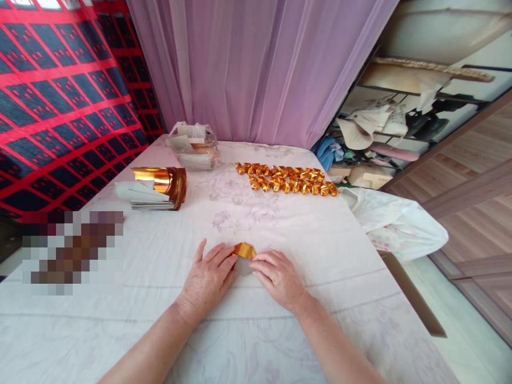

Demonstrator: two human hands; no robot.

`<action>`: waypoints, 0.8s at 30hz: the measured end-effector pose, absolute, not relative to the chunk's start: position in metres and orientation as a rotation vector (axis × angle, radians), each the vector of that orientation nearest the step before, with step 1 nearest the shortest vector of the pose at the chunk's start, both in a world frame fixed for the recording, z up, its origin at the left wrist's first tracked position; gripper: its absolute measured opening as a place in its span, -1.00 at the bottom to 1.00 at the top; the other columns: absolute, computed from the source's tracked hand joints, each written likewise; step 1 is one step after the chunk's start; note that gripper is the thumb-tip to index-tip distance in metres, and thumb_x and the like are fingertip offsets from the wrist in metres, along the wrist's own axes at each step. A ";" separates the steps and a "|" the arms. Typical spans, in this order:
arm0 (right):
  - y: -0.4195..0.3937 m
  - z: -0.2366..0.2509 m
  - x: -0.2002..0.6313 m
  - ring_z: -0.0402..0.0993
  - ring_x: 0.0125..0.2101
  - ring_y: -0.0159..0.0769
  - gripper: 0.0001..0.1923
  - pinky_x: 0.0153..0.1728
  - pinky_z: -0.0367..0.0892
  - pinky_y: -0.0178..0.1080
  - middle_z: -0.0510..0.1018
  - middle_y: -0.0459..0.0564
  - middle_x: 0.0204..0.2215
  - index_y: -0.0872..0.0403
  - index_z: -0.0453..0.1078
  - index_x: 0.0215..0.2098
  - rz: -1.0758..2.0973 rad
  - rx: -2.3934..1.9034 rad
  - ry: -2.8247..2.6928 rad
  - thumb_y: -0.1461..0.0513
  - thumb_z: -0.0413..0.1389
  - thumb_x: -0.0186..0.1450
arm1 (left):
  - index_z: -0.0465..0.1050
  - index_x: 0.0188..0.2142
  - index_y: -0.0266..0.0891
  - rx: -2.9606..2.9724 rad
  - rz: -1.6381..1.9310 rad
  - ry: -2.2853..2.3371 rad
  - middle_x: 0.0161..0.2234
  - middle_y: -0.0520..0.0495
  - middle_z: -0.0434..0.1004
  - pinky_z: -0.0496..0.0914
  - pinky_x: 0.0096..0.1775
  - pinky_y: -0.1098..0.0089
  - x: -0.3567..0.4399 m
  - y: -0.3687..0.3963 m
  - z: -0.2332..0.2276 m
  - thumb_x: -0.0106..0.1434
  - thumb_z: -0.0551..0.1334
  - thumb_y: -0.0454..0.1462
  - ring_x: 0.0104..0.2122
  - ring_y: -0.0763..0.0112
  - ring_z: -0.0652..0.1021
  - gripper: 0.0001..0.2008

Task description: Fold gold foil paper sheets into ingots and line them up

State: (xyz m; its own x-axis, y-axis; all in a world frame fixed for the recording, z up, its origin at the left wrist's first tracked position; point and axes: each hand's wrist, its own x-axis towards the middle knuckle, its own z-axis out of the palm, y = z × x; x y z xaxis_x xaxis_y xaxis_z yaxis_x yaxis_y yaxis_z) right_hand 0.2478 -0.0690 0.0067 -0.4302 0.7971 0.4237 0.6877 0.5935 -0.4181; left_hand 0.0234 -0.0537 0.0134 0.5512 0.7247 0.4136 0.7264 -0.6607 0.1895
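Work surface is a table w/ a white floral cloth [280, 224] over it, pale pink-grey flower print. Behind it a lilac curtain [256, 69]; to the left a red-and-black grid fabric [60, 101]; to the right an open shelf [400, 122] w/ shoes and a hat, wood floor beyond. On the cloth, far side: two rows of folded gold paper pieces [287, 179] laid close together, a clear plastic bag [194, 145] w/ paper inside near the curtain, and at left a stack of gold foil sheets [156, 189], top ones curling up. A white bag [400, 224] hangs off the right edge. Near edge, centre: small gold paper piece [244, 250], partly folded, lies on the cloth betw. both hands. Left hand [208, 278] flat-ish, fingers spread, fingertips pressing the piece's left side. Right hand [279, 276] pinches the right side w/ thumb and forefinger, narrow grip. Both hands touch it; grey underside shows just below the gold fold.
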 end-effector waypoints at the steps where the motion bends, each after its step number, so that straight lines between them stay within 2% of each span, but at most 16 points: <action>1: -0.068 0.006 0.248 0.49 -0.21 -0.24 -0.82 -0.16 0.38 -0.14 0.59 -0.01 -0.23 0.00 0.48 -0.14 0.266 -1.182 -2.214 0.33 0.11 0.34 | 0.49 -0.03 -0.17 -2.781 -0.723 -1.289 0.04 -0.08 0.56 -0.06 0.29 -0.08 0.024 -0.054 0.014 0.38 0.12 -0.22 0.07 0.14 0.50 -0.75; 7: -0.065 0.004 0.250 0.51 -0.27 -0.24 -0.89 -0.20 0.39 -0.17 0.58 -0.03 -0.32 0.02 0.40 -0.24 0.377 -1.266 -2.096 0.34 0.16 0.28 | 0.48 -0.05 -0.20 -2.848 -0.660 -1.243 0.10 -0.17 0.50 0.02 0.28 -0.07 0.025 -0.057 0.015 0.39 0.11 -0.18 0.10 0.15 0.49 -0.74; 15: -0.064 0.006 0.249 0.50 -0.27 -0.26 -0.89 -0.19 0.39 -0.19 0.58 -0.05 -0.33 0.01 0.42 -0.28 0.423 -1.243 -2.084 0.35 0.14 0.28 | 0.41 0.08 -0.22 -2.917 -0.597 -1.219 0.13 -0.18 0.48 0.20 0.23 0.02 0.028 -0.063 0.008 0.39 0.10 -0.18 0.16 0.16 0.43 -0.67; 20: -0.063 0.006 0.251 0.52 -0.26 -0.27 -0.85 -0.19 0.40 -0.20 0.60 -0.03 -0.32 0.00 0.45 -0.25 0.423 -1.239 -2.093 0.35 0.09 0.32 | 0.34 0.13 -0.10 -2.913 -0.493 -1.179 0.20 -0.19 0.38 0.17 0.23 -0.09 0.026 -0.067 0.006 0.33 0.20 -0.13 0.21 0.07 0.36 -0.60; 24: -0.063 0.007 0.250 0.51 -0.28 -0.27 -0.85 -0.22 0.39 -0.21 0.60 -0.04 -0.33 0.00 0.45 -0.27 0.429 -1.252 -2.090 0.35 0.08 0.32 | 0.28 0.17 -0.16 -2.908 -0.500 -1.099 0.24 -0.26 0.31 0.14 0.23 -0.14 0.022 -0.071 0.002 0.31 0.23 -0.11 0.25 0.02 0.30 -0.52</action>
